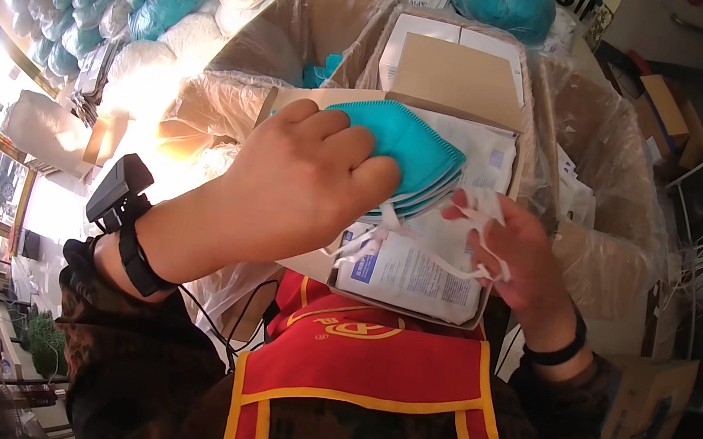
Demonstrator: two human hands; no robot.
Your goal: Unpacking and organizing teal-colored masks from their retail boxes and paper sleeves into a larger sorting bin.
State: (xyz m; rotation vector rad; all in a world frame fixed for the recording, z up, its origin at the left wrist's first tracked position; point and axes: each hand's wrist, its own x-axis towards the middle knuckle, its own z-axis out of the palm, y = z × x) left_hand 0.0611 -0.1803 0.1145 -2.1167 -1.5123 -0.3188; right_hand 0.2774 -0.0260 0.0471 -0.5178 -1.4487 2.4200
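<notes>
My left hand (308, 177) is closed round a stack of teal folded face masks (412, 151), held above an open box. Several layers fan out along the stack's lower right edge. White ear straps (445, 261) dangle from the masks and stretch toward my right hand (519, 254). That hand's fingers are curled with strap loops hooked over them. Under both hands the cardboard box (299, 264) holds flat white printed packets (416, 275). My left fingertips are hidden behind the masks.
Behind the box stand plastic-lined cartons (308, 22), one with teal pieces (323, 72) inside. Another lined carton (606, 158) is on the right. Filled white and teal bags (165, 10) are heaped at the far left. A brown carton (644, 418) sits at the lower right.
</notes>
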